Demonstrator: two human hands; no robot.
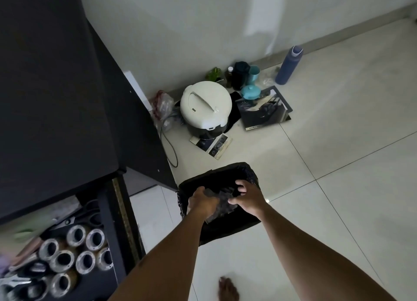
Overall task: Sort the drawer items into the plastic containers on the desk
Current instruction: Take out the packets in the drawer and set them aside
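Both my hands reach down into a bin lined with a black bag [246, 172] on the floor. My left hand [203, 201] and my right hand [247, 199] grip a dark crumpled piece [222, 207] between them, just over the bin's opening. At the lower left the dark desk's drawer [108, 212] stands open. Inside it lie several rolls of tape [77, 253], black-handled scissors [88, 212] and other small items, blurred at the left edge. No plastic containers are in view.
The dark desk [56, 97] fills the left. On the tiled floor by the wall stand a white rice cooker [206, 104], booklets [264, 109], teal cups [250, 90], a blue bottle [288, 66] and a plastic bag [162, 106]. My bare foot [228, 289] is at the bottom.
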